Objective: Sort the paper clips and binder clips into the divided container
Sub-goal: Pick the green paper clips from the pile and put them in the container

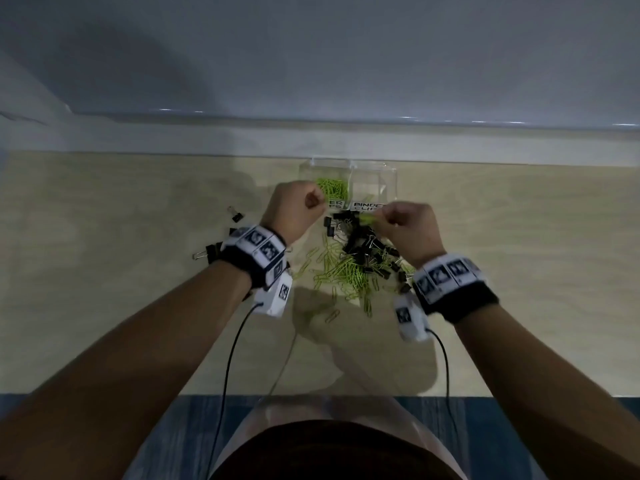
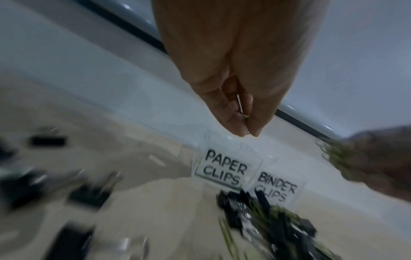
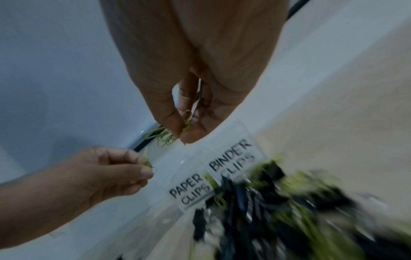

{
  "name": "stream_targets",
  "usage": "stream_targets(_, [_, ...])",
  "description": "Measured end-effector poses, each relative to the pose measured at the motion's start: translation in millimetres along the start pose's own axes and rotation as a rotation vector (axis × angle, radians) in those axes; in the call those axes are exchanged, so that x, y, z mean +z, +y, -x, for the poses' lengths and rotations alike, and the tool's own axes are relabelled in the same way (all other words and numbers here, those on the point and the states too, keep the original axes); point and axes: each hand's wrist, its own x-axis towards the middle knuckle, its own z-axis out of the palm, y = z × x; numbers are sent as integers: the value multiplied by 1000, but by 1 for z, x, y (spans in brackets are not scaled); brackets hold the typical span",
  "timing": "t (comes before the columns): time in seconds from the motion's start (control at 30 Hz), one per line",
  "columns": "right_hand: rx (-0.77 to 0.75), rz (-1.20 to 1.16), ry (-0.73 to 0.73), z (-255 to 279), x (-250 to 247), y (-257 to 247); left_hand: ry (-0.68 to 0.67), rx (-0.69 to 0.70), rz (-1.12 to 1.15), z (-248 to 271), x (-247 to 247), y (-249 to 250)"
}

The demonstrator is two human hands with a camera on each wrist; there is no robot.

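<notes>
A clear divided container [image 1: 392,178] stands at the back of the table. Its left half is labelled PAPER CLIPS [image 2: 224,170] and holds green paper clips [image 1: 333,189]. Its right half is labelled BINDER CLIPS [image 2: 276,188]. A mixed pile of green paper clips and black binder clips [image 1: 362,259] lies in front of it. My left hand [image 1: 317,202] hovers by the left half and pinches a few green paper clips [image 3: 146,161]. My right hand [image 1: 381,218] is above the pile and pinches a bunch of green paper clips [image 3: 165,138].
Loose black binder clips [image 1: 235,214] lie left of my left wrist, with more [image 1: 209,254] beside it. One lone paper clip [image 1: 333,315] lies nearer me. A pale wall ledge [image 1: 311,140] runs right behind the container. The table's front edge [image 1: 346,396] is near my body.
</notes>
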Motion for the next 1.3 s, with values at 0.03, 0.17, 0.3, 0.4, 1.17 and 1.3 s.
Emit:
stream_targets(0.03, [-40,33,13,-13,4,-9,12,22,-52,-12,-2,3])
stream_targets(0.17, [-164,239,97,-63,29,-39,-52,79,-358,-46,0,12])
stream_targets(0.3, [-198,536,-75,-85,49,-48,-163,80,-537,-54,4,14])
stream_targets(0.4, [-317,564,-153,-77,53,-42,-110,97,-465,-42,2,5])
stream_targets(1.17, [-251,363,59,114,33,96,-383,81,-442,124,44,-55])
stream_targets(1.3, [5,484,-70,111,47,93,-420,20,-482,126,57,-49])
